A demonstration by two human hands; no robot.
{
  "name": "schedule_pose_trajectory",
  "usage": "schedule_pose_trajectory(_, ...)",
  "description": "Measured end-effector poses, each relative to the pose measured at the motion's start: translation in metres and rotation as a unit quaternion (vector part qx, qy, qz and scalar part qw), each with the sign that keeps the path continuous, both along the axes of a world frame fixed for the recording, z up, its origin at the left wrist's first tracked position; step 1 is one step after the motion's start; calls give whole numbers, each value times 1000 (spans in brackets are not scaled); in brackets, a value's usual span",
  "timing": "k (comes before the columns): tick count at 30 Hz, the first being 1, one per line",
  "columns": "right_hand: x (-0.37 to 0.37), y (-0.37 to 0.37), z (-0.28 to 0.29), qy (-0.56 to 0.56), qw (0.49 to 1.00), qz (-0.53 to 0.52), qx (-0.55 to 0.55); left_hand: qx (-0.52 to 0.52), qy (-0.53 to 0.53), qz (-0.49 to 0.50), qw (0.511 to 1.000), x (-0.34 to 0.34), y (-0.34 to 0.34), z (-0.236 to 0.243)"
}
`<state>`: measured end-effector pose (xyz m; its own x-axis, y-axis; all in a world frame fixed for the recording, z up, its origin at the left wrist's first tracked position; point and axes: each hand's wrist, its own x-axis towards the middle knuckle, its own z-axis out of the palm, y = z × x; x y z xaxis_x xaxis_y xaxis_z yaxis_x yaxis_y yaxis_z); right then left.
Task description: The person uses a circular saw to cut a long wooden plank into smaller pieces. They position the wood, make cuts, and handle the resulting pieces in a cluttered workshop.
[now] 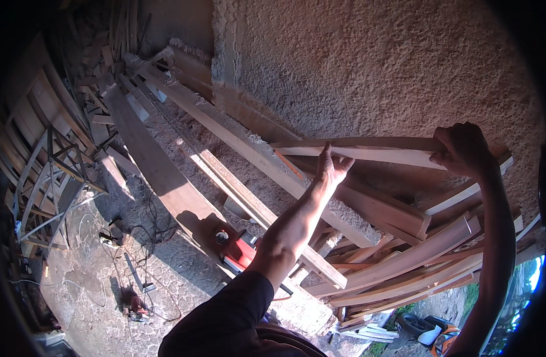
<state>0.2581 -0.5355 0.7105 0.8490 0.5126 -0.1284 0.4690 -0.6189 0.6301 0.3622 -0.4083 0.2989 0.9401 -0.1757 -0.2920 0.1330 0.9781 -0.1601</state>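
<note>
A long wooden board (374, 153) is up in front of the rough wall, its length running left to right. My right hand (462, 149) grips its right end, fingers wrapped over the top. Farther left along the same board, my left hand (334, 168) holds it by the lower edge, with the thumb upright against the near face. The board's left end lies by a thick beam (225, 128). Under my left forearm, a red power tool (240, 253) rests on a wide plank (148, 157), partly hidden by the arm.
Several boards (404, 256) are stacked below the right hand, beside the wall (374, 65). Wooden frames (41, 172) and offcuts crowd the left. Cables (157, 232) and another red tool (135, 306) lie on the dusty floor. An orange and white machine (440, 336) stands lower right.
</note>
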Motion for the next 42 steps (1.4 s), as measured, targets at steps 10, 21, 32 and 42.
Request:
schedule_pose_trajectory(10,-156,-133,-12,19,968,-100,229,90,-93,-53,990,-85,-1,87)
schedule_pose_trajectory(21,-295,-116,-152,134,912,-53,384,409,-48,43,910,-221,91,71)
schedule_pose_trajectory(32,-323,66,-282,201,843,103,489,494,170,139,841,-307,277,24)
schedule_pose_trajectory(42,-296,262,-258,340,748,150,550,414,147,244,865,-391,299,35)
